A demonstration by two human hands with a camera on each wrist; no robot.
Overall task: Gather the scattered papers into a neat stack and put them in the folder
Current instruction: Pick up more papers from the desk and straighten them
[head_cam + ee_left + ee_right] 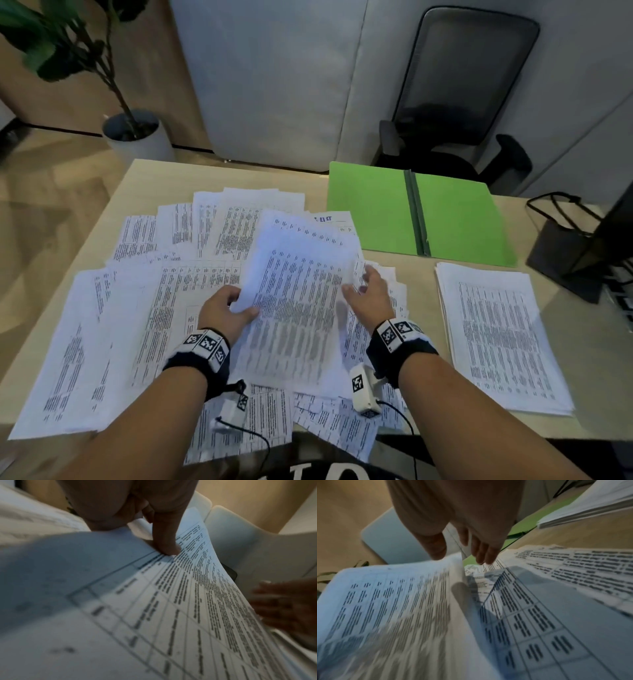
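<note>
Several printed sheets [137, 308] lie scattered over the left and middle of the wooden table [421, 274]. My left hand [233, 308] grips the left edge of a lifted bundle of sheets [301, 301], thumb on top; the left wrist view shows a finger [168, 545] pressing on that bundle [171, 601]. My right hand [368, 291] is at the bundle's right edge with fairly straight fingers; in the right wrist view the fingertips [484, 557] lie just past the paper's edge [385, 608]. An open green folder [376, 209] lies beyond. A neat stack [496, 342] sits at the right.
A black office chair [462, 85] stands behind the table. A potted plant [133, 133] is on the floor at the far left. A black monitor stand [575, 253] and cables occupy the right edge. Bare table shows between the scattered sheets and the neat stack.
</note>
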